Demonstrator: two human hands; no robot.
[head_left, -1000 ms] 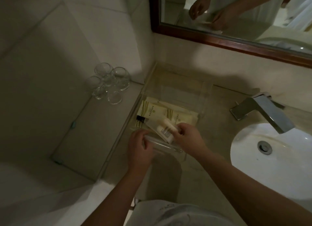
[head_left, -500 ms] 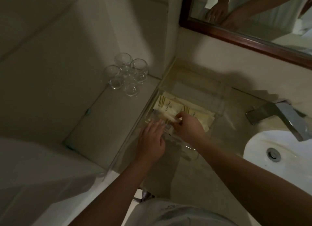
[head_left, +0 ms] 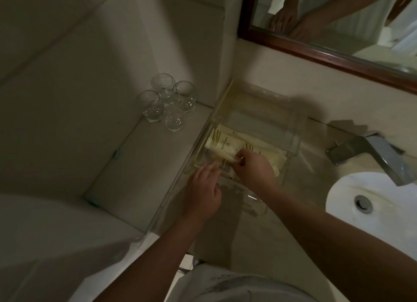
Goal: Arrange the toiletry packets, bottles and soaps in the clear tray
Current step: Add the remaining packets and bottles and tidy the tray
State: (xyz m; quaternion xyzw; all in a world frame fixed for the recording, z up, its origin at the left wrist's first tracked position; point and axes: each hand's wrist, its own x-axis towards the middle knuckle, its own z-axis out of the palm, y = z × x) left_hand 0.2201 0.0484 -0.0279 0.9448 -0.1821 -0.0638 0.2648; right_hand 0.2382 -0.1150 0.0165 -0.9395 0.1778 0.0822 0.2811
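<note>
Head view: right hand (head_left: 253,171) grip pinching cream packet (head_left: 222,147) in clear tray (head_left: 291,141), left hand (head_left: 203,187) fingers spread alongside

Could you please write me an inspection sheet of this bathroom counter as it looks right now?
Surface: beige stone counter, dimly lit, no spills seen.
Job's things: clear tray near the wall; cream toiletry packets lie flat in its near half. Bottles and soaps cannot be made out.
Clutter: clustered drinking glasses on the side ledge, apart from the tray.
Grippers: left hand at the tray's near edge, fingers reaching in; right hand pinching a packet end.
Cables: nothing seen.
Surroundings: white sink basin with chrome faucet to the right; wood-framed mirror above.
</note>
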